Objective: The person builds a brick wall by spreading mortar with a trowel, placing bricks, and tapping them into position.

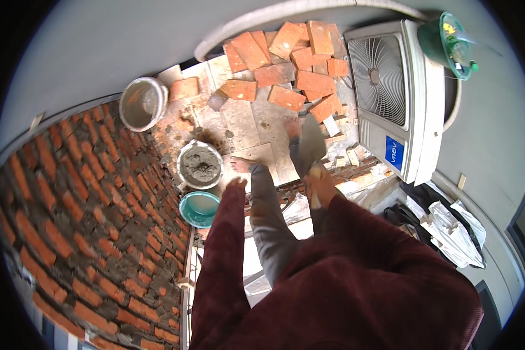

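My right hand [321, 185] is closed round the handle of a trowel [312, 143]. The trowel's grey blade points away from me, over the tiled floor [239, 119] near my foot. At the end of its dark red sleeve hangs my left hand [237, 182], mostly foreshortened, so its fingers do not show clearly. Just to its left stands a white-rimmed bucket [200, 166] with grey mortar inside. A teal basin [199, 209] sits nearer to me, beside that bucket.
Loose orange bricks [274, 74] lie heaped at the back. An air conditioner's outdoor unit [385, 87] stands right, bearing a green bucket [443, 44]. On the left rises a mortared brick wall [99, 233]. Another mortar-smeared bucket [143, 105] stands by its far end.
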Action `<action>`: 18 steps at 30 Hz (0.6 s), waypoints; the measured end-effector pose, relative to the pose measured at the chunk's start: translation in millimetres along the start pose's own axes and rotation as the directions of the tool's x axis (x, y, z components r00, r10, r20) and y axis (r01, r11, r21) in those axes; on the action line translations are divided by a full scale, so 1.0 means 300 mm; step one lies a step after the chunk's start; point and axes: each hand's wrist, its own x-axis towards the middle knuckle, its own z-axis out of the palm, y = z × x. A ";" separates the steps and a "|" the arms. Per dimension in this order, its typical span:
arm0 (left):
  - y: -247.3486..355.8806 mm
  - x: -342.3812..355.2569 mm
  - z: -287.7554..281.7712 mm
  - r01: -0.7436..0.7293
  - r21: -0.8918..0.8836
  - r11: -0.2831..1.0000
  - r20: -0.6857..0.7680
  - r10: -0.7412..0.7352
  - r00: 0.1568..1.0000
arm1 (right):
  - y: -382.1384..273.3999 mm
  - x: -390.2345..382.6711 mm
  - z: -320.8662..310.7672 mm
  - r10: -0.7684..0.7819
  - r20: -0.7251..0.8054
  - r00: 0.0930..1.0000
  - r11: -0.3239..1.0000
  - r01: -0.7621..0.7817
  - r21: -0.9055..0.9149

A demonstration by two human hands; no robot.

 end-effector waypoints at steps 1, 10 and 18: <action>0.161 0.034 0.003 -0.092 0.288 0.953 -0.155 0.141 0.978 | 0.063 0.026 0.005 0.011 0.039 0.999 1.000 -0.011 0.009; 0.480 1.055 0.768 0.084 -0.428 0.900 -0.318 -0.237 0.918 | 0.128 0.119 -0.173 0.162 0.097 0.982 0.985 -0.167 0.050; 0.832 1.319 1.020 0.165 -0.589 0.791 -0.414 -0.471 0.779 | 0.089 0.144 -0.211 0.261 0.028 0.965 0.955 -0.262 0.137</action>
